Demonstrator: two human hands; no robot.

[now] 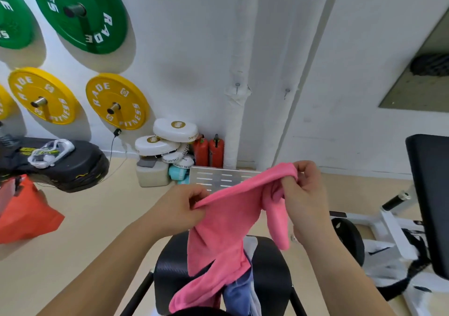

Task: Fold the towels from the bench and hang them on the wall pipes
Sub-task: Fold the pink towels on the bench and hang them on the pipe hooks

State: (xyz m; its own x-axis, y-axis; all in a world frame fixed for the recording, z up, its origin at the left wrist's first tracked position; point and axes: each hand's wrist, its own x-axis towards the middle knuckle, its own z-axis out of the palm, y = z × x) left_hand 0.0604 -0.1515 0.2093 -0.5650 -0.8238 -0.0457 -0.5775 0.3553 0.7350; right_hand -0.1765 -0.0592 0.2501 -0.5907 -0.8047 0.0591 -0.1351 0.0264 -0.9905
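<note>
A pink towel point(218, 238) hangs between my two hands above the black padded bench point(269, 274). My left hand point(179, 208) pinches its top edge at the left. My right hand point(306, 191) grips the bunched top edge at the right, and a loose end dangles below it. The towel's lower part trails down onto the bench. A blue towel point(237, 293) and a pale one lie on the bench under the pink one. Two white vertical wall pipes point(237, 111) run up the wall straight ahead.
Green and yellow weight plates point(114, 101) hang on the wall at left. White boxing pads point(175, 130) and two red extinguishers point(209, 152) stand in the corner by the pipes. A black platform point(73, 167) and an orange bag point(21, 216) sit left; a white machine frame point(393, 223) stands right.
</note>
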